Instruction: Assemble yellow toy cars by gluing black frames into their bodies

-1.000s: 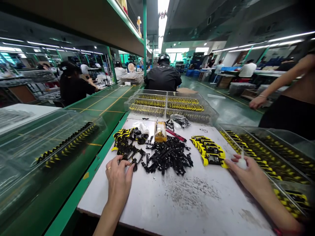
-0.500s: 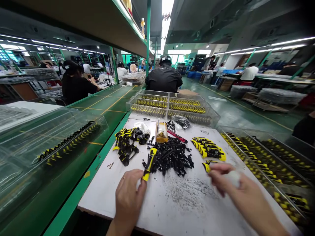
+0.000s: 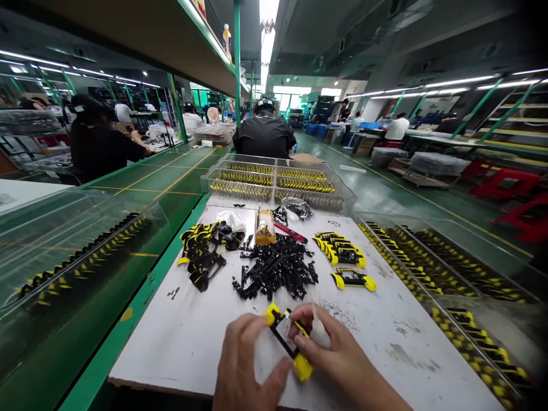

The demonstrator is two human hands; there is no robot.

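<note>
Between my two hands, tilted over the near part of the white board (image 3: 171, 342), is a black frame with yellow ends (image 3: 285, 339). My left hand (image 3: 244, 359) grips it from the left, its fingers at the upper yellow end and its thumb by the lower one. A small white squeeze bottle with a thin nozzle (image 3: 320, 334) is held in my right hand (image 3: 338, 354), whose fingertips also touch the frame's right side. Just beyond lies a heap of small black parts (image 3: 278, 265). A finished-looking yellow-ended frame (image 3: 353, 278) lies flat to the right, below a row of similar frames (image 3: 340, 249).
Yellow-and-black pieces (image 3: 201, 251) are piled at the left. An amber box (image 3: 265, 228) and red tweezers-like tool (image 3: 291, 232) sit behind the heap. Clear trays of parts stand at the back (image 3: 274, 191), right (image 3: 398, 225) and left (image 3: 77, 220). A co-worker (image 3: 264, 134) sits ahead.
My right hand has come left from the row of frames, bringing the bottle to the frame in my left hand. That frame has moved nearer and turned; another now lies uncovered at the right.
</note>
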